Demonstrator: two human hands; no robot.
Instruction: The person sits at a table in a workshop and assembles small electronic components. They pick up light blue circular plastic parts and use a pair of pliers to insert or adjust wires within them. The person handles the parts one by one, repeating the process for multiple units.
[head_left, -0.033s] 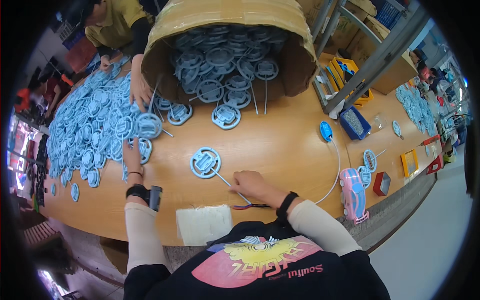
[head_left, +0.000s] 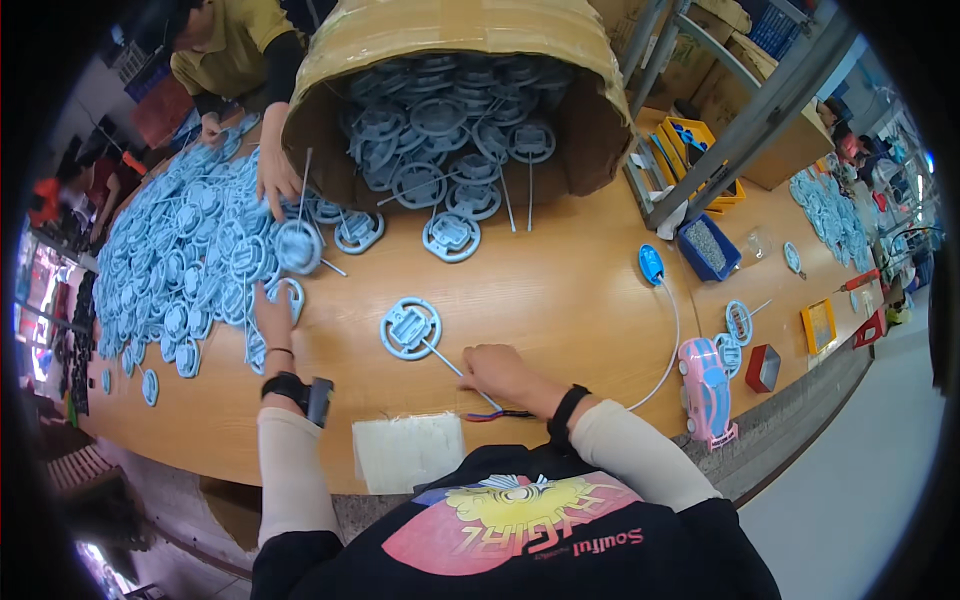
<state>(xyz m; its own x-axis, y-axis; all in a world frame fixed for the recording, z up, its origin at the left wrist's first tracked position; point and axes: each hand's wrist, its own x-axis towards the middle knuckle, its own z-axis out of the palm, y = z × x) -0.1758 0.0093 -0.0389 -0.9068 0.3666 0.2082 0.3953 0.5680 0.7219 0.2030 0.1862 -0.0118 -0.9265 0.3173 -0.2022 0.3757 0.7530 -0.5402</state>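
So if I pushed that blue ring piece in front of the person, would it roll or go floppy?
The blue ring piece lies flat on a smooth-looking table, so it would probably slide, not roll. It looks like moulded plastic with open gaps, so likely stiff and fairly light. Its thin cord might bend and drag along.

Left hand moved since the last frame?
Yes, slightly rightward: the left hand is nearer the left edge of the white pad, which has stayed put on the table.
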